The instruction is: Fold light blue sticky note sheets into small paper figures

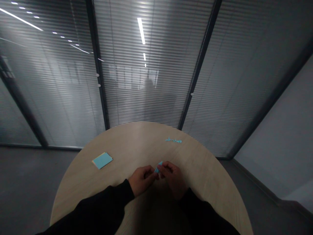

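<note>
Left hand (142,180) and right hand (173,179) are just in from the near edge of the round worktop (137,140). Fingers (165,168) of both pinch a small folded blue paper piece (158,166) between them. Blue note pad (102,160) lies toward the left edge; twisted blue paper strip (173,140) lies near the far edge.

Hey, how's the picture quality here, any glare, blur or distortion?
In the head view, ceiling lights glare off the glass partition, wide-angle distortion bends its frames, a blurred patch sits behind the glass, and the left hand, right hand and blue paper between them look dim.
</note>
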Tool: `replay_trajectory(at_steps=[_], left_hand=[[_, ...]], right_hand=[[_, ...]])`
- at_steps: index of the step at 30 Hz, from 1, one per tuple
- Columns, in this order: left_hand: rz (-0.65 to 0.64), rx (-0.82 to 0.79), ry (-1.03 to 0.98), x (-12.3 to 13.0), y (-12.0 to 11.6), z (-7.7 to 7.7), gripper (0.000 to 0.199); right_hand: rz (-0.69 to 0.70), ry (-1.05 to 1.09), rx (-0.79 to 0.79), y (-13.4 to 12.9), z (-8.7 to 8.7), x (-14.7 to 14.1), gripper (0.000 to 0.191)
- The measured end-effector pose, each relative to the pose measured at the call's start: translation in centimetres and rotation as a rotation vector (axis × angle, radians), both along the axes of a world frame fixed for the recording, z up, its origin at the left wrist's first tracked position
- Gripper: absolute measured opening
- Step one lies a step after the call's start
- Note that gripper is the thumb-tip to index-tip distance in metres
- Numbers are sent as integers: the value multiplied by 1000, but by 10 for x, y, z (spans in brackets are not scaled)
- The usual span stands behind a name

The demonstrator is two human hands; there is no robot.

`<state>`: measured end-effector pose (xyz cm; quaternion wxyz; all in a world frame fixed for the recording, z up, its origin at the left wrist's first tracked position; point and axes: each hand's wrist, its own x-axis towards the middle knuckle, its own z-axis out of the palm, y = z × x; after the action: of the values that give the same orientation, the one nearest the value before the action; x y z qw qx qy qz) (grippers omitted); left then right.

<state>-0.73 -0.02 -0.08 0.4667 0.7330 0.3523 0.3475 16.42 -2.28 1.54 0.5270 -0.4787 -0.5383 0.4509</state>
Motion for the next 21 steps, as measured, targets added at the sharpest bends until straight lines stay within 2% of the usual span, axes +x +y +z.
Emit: replay_trajectory(at_steps=[3, 5, 10, 15, 18, 21], left_hand=[[6, -14, -49, 1, 2, -5, 41], [12, -31, -65, 2, 3, -7, 42], [73, -58, -92, 1, 2, -6, 41], [105, -10, -42, 1, 1, -2, 38], [151, 24, 28, 1, -1, 2, 33], [196, 131, 133, 1, -2, 5, 29]], right_hand=[[55, 16, -6, 2, -6, -3, 35], [44, -1, 23, 4, -10, -4, 32], [-85, -216, 266, 7, -15, 3, 43], [-89, -530, 557, 8, -13, 12, 19], [-88, -619, 627, 7, -11, 12, 10], [-86, -679, 650, 6, -9, 12, 5]])
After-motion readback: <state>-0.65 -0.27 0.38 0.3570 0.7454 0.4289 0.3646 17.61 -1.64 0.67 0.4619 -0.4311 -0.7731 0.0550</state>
